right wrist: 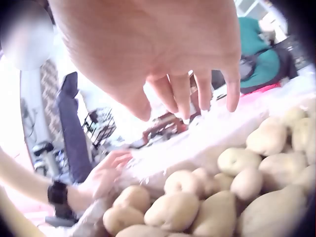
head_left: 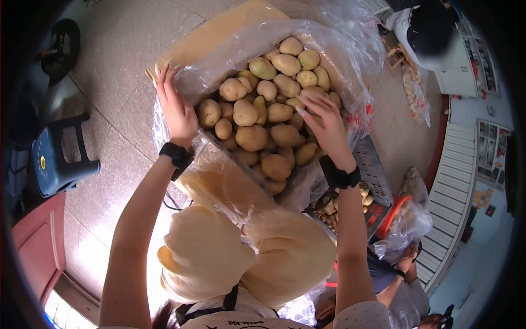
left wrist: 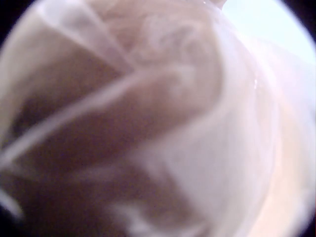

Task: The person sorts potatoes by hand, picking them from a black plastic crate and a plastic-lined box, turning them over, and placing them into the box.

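A cardboard box lined with clear plastic (head_left: pixel 224 46) is full of potatoes (head_left: pixel 252 138). At the box's left side, my left hand (head_left: pixel 179 115) rests on the liner with its fingers stretched toward the cardboard flap (head_left: pixel 219 26). The left wrist view shows only blurred plastic (left wrist: pixel 212 163) close to the lens. My right hand (head_left: pixel 327 126) hovers over the right part of the potatoes, fingers extended and slightly bent. From the right wrist, the palm (right wrist: pixel 153 39) shows nothing in it, with the potatoes (right wrist: pixel 173 210) below.
A dark plastic crate (head_left: pixel 372 164) with smaller potatoes stands right of the box, near a red tub (head_left: pixel 392 216). A blue stool (head_left: pixel 63 151) is on the left. Another person's arm (head_left: pixel 402 268) shows at lower right, and another person (head_left: pixel 424 33) is at upper right.
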A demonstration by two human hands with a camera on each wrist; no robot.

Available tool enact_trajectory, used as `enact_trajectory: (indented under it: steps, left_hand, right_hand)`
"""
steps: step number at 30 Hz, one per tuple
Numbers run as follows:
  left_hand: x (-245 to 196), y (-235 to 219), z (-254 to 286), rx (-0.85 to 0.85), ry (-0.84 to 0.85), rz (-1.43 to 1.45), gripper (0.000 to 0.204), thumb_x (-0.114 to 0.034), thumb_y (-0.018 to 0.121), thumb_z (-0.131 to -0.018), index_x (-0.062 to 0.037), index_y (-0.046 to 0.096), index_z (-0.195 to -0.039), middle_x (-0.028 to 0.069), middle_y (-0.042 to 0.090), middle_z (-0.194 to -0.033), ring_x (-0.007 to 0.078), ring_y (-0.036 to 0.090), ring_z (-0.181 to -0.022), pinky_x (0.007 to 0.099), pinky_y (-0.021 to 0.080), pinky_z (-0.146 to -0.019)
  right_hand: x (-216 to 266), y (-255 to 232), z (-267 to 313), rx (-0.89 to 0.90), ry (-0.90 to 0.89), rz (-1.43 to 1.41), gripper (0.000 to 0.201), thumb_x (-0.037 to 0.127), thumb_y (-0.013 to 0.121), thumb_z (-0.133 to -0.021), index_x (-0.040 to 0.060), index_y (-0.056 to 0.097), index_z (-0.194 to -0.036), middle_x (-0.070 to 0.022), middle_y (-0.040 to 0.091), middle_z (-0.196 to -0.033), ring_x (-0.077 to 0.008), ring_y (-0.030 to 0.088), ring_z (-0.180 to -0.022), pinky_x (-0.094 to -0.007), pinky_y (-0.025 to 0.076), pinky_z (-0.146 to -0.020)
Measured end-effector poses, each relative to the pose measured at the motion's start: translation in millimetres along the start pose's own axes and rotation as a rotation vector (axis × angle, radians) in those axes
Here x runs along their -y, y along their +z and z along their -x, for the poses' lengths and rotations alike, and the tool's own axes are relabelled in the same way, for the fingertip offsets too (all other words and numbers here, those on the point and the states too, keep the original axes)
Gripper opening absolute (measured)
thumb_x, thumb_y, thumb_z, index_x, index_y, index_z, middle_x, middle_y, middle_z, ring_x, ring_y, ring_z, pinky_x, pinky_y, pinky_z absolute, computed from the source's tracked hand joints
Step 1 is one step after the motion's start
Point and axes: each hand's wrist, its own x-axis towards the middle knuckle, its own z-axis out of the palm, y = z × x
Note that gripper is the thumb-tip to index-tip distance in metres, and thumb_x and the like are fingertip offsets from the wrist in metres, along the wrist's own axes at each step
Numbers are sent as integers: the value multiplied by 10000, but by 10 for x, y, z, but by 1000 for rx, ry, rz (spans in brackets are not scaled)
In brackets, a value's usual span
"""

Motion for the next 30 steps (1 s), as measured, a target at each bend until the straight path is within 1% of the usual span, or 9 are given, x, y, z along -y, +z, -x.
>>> enact_trajectory:
  steps: [3,8,12,18,21,23,25,28,30]
  left_hand:
    - [17,-14,12,6,2,-37,565,121,308,-853,-40,392,-1388,208,325,-1493,394,289,-1418,469,251,-1176]
    - [21,-8,-3,15,3,-27,573,131,312,-836,-27,394,-1382,203,302,-1501,396,273,-1425,471,251,-1176]
    - [13,-14,4,12,26,-85,579,133,312,-827,-20,393,-1380,199,287,-1505,393,269,-1426,469,253,-1176]
    - [31,0,0,20,0,-21,590,143,314,-806,-6,392,-1371,194,273,-1503,395,269,-1423,467,258,-1175]
    - [5,-5,-1,8,46,-71,583,146,314,-802,8,385,-1364,190,273,-1500,393,277,-1420,464,281,-1165]
    - [-11,-11,-5,22,-1,-68,576,148,314,-799,18,389,-1355,188,277,-1498,389,282,-1418,461,302,-1154]
    - [0,2,-3,16,3,-47,571,148,315,-800,16,397,-1350,189,279,-1497,391,281,-1418,462,302,-1153]
    - [4,-6,-6,10,3,-33,563,148,316,-803,16,407,-1343,190,283,-1493,392,282,-1416,461,304,-1151]
    - [-7,1,-1,13,0,-37,560,148,314,-806,17,409,-1342,190,286,-1491,391,285,-1414,460,305,-1150]
  right_hand:
    - [76,-110,190,187,114,-52,363,262,727,-850,61,694,-1151,-135,686,-1110,-331,573,-1085,-426,444,-973]
    - [98,183,354,137,-71,264,566,409,828,-666,25,707,-1065,-114,690,-977,-296,557,-1025,-394,455,-916]
    - [221,272,371,121,-16,360,557,403,826,-663,21,703,-1050,-110,678,-925,-290,550,-1023,-404,456,-897]
    - [123,140,224,184,69,215,554,410,844,-631,8,715,-990,-126,652,-860,-317,570,-949,-409,460,-867]
    - [34,9,16,-17,7,185,552,412,855,-628,8,723,-981,-148,647,-836,-330,577,-908,-416,469,-840]
    - [51,-139,-163,-61,199,111,558,423,854,-645,17,726,-1005,-162,661,-847,-333,578,-907,-421,478,-822]
    - [-107,-213,-259,34,240,34,553,435,847,-659,20,729,-1005,-163,674,-882,-332,581,-896,-426,483,-801]
    - [-179,-185,-210,-49,188,-15,549,438,849,-650,23,732,-991,-157,676,-869,-324,585,-891,-426,482,-805]
    - [-72,-146,-83,32,-16,143,545,435,854,-640,27,732,-978,-154,676,-859,-320,589,-884,-430,481,-805]
